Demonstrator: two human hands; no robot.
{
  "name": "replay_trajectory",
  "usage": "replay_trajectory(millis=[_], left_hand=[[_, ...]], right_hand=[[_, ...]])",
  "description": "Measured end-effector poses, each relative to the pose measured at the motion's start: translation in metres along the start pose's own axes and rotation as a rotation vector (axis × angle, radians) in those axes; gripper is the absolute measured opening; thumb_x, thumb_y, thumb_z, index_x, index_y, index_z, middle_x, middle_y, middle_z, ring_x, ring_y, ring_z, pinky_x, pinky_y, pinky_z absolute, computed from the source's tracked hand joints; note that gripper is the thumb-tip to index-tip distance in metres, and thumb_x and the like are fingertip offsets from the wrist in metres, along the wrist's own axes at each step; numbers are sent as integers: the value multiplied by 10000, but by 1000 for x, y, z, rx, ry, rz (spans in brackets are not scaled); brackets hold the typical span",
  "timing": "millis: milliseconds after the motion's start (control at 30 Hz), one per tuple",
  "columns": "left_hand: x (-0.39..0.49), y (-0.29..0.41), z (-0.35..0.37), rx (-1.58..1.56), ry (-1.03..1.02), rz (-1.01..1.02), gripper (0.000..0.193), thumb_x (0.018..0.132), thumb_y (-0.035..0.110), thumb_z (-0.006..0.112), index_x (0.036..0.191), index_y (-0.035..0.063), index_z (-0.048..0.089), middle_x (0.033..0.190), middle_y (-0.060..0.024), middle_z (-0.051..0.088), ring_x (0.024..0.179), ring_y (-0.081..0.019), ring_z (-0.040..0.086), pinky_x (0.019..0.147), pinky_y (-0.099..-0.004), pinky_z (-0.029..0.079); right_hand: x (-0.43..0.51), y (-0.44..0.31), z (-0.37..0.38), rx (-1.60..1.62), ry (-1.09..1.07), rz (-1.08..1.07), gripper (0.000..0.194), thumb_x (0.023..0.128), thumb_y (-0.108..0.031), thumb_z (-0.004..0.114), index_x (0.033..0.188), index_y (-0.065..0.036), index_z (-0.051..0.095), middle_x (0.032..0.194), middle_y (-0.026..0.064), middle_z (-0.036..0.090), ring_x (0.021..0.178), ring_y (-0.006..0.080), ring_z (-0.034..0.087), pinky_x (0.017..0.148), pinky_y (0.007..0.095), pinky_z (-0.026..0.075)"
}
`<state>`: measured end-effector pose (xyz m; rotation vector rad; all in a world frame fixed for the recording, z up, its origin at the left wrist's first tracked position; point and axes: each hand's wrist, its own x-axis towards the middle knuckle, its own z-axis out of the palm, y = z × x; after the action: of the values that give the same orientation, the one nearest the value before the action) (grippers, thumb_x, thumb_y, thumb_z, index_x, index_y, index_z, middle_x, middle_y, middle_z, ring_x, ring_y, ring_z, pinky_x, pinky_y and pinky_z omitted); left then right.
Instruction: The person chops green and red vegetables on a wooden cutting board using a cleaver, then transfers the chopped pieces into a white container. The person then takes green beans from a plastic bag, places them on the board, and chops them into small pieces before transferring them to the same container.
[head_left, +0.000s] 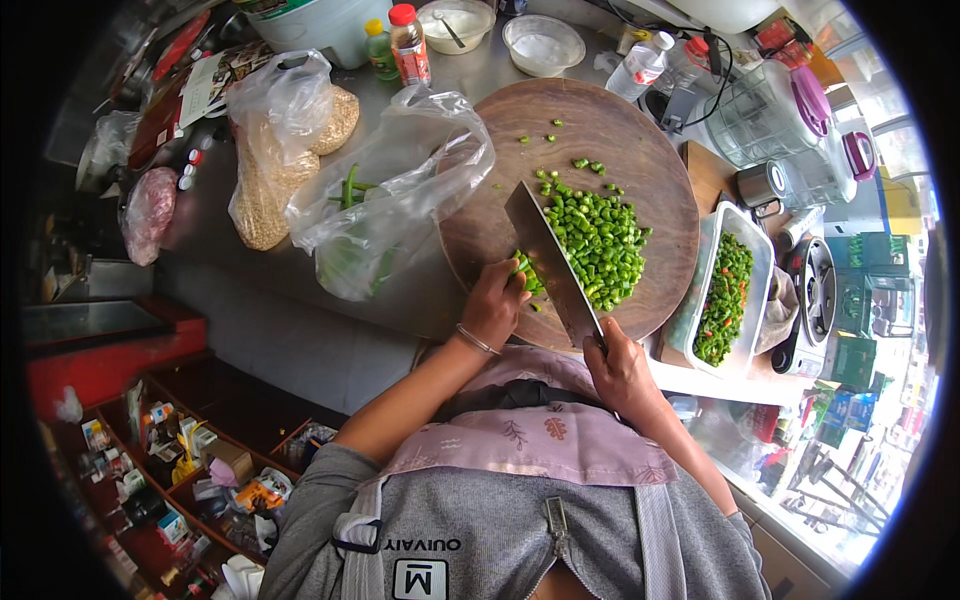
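Observation:
My right hand grips the handle of a cleaver, whose broad blade slants up and left across a round wooden chopping board. Left of the blade, my left hand presses a small bunch of green peppers against the board; its fingertips are bent close to the blade. A heap of chopped green pepper lies just right of the cleaver, with a few loose pieces scattered above it. An opened clear plastic bag with whole green peppers inside overlaps the board's left edge.
Right of the board stands a plastic tub of chopped green and red peppers, beside a portable gas stove. Bags of grain lie to the left. Along the back are bottles, a bowl with a spoon and another bowl.

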<state>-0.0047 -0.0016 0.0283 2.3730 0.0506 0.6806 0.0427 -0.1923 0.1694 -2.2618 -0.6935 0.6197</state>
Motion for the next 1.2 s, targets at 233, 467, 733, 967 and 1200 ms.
replay_trajectory(millis=[233,467,733,967,1200], left_hand=[[2,-2,-1,11,-14,-2,236,695,12,690,928,-13,667,1087,-151,585,946,-327,573,831,-389,508],[3,0,1,96,10,-13,199,693,39,692,890,13,683,1043,-133,610,900,-318,585,791,-386,517],[8,-2,-4,81,-12,-46,255,638,138,772,835,23,661,1011,-84,609,918,-302,583,840,-397,483],[15,4,-1,48,-41,-64,378,581,181,817,872,36,623,1028,-113,570,970,-317,553,873,-428,449],[16,9,-10,-10,-28,-80,536,544,144,846,1006,29,601,1075,-146,562,992,-354,550,877,-444,450]], right_hand=[[8,12,12,-9,-48,-31,124,883,-73,547,955,6,485,697,248,555,645,449,581,539,475,438],[33,43,48,-254,-25,-201,223,810,-21,547,1024,-12,608,813,184,495,594,350,580,503,447,486],[11,12,7,3,73,-46,143,904,-116,518,890,25,496,660,262,544,672,465,577,571,459,433],[10,-1,-9,68,88,198,164,910,-127,509,894,36,504,624,202,526,535,292,492,556,404,419],[20,4,2,-124,46,-49,76,878,-37,526,849,17,481,665,259,550,678,468,585,558,489,449]])
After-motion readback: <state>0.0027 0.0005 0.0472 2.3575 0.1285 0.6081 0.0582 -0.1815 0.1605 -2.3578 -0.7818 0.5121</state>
